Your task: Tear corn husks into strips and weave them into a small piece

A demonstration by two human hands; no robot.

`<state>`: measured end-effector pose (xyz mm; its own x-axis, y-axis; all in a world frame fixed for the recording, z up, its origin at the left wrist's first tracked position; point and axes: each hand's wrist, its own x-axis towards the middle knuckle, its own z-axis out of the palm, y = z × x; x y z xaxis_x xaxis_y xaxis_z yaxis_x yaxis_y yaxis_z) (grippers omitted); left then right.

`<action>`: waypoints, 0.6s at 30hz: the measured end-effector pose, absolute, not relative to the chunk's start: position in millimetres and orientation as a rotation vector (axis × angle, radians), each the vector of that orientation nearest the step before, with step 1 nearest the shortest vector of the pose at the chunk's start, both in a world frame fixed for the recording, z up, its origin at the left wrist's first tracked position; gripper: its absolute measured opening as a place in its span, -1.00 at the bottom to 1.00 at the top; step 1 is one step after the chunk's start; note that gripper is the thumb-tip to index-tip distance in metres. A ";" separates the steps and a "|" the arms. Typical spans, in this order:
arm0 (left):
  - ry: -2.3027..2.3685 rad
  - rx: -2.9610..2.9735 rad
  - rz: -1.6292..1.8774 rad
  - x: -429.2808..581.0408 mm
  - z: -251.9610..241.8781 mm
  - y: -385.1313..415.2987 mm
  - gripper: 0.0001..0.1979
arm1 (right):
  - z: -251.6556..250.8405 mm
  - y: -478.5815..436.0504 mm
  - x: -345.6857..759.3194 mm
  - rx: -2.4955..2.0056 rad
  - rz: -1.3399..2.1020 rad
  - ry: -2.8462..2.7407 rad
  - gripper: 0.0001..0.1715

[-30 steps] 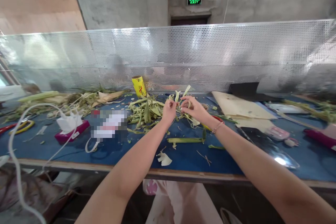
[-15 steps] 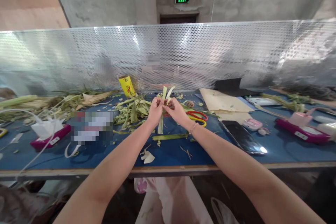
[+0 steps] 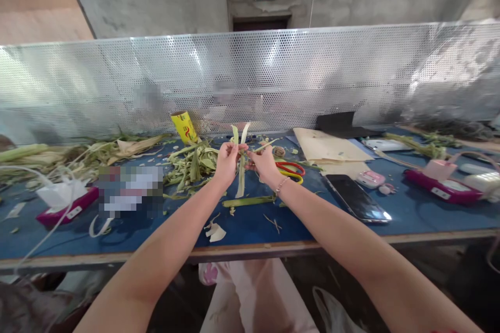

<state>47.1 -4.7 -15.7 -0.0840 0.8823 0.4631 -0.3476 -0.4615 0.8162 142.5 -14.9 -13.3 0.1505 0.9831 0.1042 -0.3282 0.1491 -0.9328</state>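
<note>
My left hand (image 3: 227,162) pinches several pale green leaf strips (image 3: 241,181) that cross at its fingertips. Two of their ends stick up in a V, and a tail hangs down below. Close on the right, my right hand (image 3: 267,166) has its fingers closed on a thin leaf strip (image 3: 269,144) that slants up to the right. Where the strips meet between the hands is partly hidden by my fingers. Below them a flat green stalk piece (image 3: 249,201) lies on the blue tabletop (image 3: 244,226). Red and yellow looped handles (image 3: 292,168), like those of scissors, lie beside my right wrist.
A heap of leaf scraps (image 3: 191,166) is left of my hands, before a yellow tube (image 3: 185,127). Long husks (image 3: 117,152) lie farther left. On the right are brown paper (image 3: 332,145), a phone (image 3: 357,197) and a purple power strip (image 3: 441,187). A perforated metal screen (image 3: 269,80) stands behind.
My hands have drawn slightly apart, and the right one now holds a strip out to the right. The upright strip ends spread into a V. The view has shifted slightly.
</note>
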 end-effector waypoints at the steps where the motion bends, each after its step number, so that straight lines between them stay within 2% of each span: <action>1: 0.637 1.269 1.691 47.2 -16.7 -3.8 -0.81 | -15.4 -11.8 143.6 -0.960 1.139 -0.925 -0.37; 3: 0.613 1.278 1.668 47.4 -18.9 -2.0 -0.80 | -20.2 -3.9 147.4 -1.036 1.078 -0.942 -0.23; 5: 0.611 1.274 1.658 47.8 -20.1 -0.9 -0.78 | -25.0 4.4 152.4 -1.056 0.987 -0.996 -0.20; 11: 0.680 1.321 1.659 49.6 -18.1 -3.8 -0.81 | -28.8 12.0 160.3 -0.792 0.618 -1.379 -0.49; 16: 0.716 1.304 1.603 49.4 -14.0 -7.4 -0.85 | -22.5 -0.4 162.7 -0.673 0.523 -1.590 -0.44; 18: 0.732 1.335 1.600 48.3 -13.3 -7.8 -0.87 | -19.4 -4.6 163.6 -0.672 0.480 -1.646 -0.48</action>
